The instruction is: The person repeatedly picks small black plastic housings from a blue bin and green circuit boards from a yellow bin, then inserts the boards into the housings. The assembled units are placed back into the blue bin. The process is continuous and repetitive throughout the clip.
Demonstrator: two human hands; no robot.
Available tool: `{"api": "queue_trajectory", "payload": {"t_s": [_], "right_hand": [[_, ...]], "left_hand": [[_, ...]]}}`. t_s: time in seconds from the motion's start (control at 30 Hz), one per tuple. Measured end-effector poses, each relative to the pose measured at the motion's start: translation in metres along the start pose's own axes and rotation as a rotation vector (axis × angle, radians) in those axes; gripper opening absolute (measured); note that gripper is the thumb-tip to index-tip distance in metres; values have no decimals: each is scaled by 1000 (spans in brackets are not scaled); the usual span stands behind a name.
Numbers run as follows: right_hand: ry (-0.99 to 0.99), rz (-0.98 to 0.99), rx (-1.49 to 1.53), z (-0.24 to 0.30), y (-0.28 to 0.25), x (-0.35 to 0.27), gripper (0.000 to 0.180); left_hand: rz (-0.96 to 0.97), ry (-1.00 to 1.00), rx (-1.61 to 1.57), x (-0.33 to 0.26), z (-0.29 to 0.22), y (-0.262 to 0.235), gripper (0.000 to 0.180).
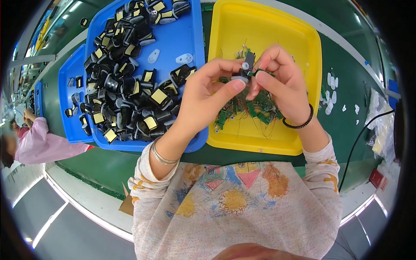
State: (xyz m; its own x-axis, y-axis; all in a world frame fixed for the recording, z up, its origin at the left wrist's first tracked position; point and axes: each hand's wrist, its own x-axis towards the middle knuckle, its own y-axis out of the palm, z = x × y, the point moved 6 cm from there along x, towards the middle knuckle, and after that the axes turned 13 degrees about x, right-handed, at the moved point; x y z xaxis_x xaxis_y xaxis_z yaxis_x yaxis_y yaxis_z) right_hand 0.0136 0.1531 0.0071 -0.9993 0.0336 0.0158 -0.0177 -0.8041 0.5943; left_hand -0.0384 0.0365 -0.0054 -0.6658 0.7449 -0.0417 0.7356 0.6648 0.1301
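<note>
Above the yellow tray (310, 78), my hands are close together in front of me. My left hand (206, 93) pinches a small black and grey plastic housing (242, 73) between thumb and fingers. A small white round piece (245, 66) shows on the housing. Between the thumb and fingers of my right hand (284, 84) is a small green circuit board (252, 73), right beside the housing. Whether the two parts are joined I cannot tell. Below my hands a pile of green circuit boards with thin wires (260, 115) lies in the yellow tray, partly hidden by my fingers.
At left, a blue tray (171, 37) carries many black housings with pale yellow pads (160, 96). Another blue tray (69, 125) sits past it. White plastic pieces (331, 97) lie on the green table at right, near a black cable (357, 138). A person in pink (47, 141) is far left.
</note>
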Motion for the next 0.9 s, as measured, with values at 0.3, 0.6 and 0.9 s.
{"api": "queue_trajectory", "payload": {"t_s": [0.3, 0.6, 0.9], "right_hand": [[-307, -88, -242, 12, -1, -8, 17], [-762, -36, -1020, 32, 20, -15, 18], [-778, -48, -1087, 30, 25, -15, 18]], "left_hand": [[-31, -93, -87, 0, 4, -3, 19], [-74, -7, -122, -2, 5, -3, 17], [-138, 58, -128, -5, -3, -5, 19]]}}
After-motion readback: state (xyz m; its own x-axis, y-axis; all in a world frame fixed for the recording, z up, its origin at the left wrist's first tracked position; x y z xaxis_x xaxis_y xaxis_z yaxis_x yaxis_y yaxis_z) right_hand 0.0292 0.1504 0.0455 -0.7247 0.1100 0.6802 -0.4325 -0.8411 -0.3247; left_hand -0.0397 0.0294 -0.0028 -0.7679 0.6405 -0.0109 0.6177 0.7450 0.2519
